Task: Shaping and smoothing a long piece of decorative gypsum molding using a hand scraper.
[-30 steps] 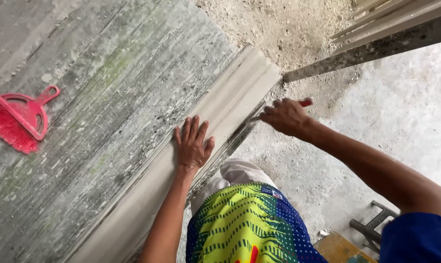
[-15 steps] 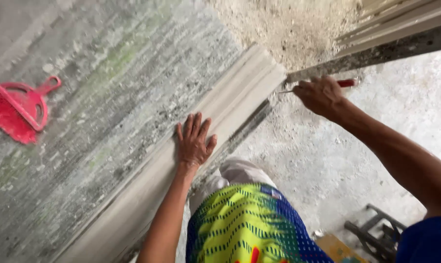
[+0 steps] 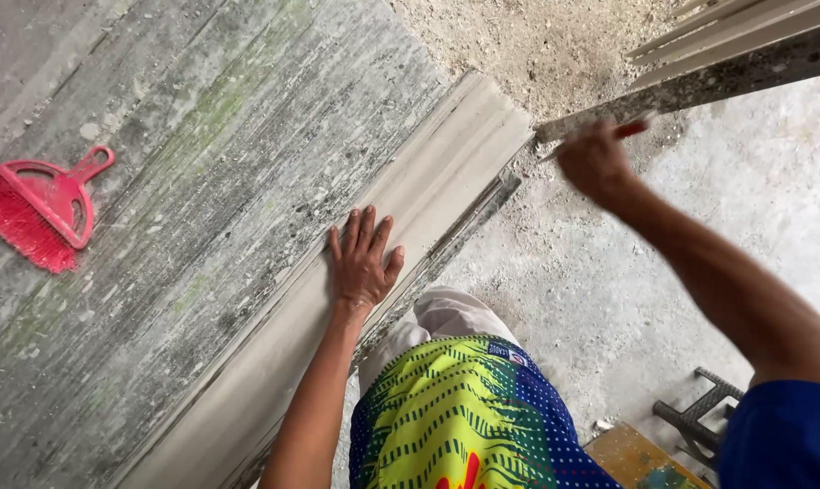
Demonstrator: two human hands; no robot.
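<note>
grey moulding [image 3: 355, 272]: left hand [image 3: 363, 263] flat, fingers spread; right hand [image 3: 595, 163] grasping red-handled tool [image 3: 629, 130].

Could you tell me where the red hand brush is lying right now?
In the head view, the red hand brush lies at the far left on the grey streaked slab, well apart from the left hand.

At your ten o'clock a weathered grey slab [image 3: 201, 181], streaked with green, carries a red hand brush [image 3: 38, 213]. At twelve lies sandy rubble [image 3: 537, 45]; from three to five spreads pale concrete floor [image 3: 745, 181]. At five stands a dark metal stool frame [image 3: 700, 417].
</note>
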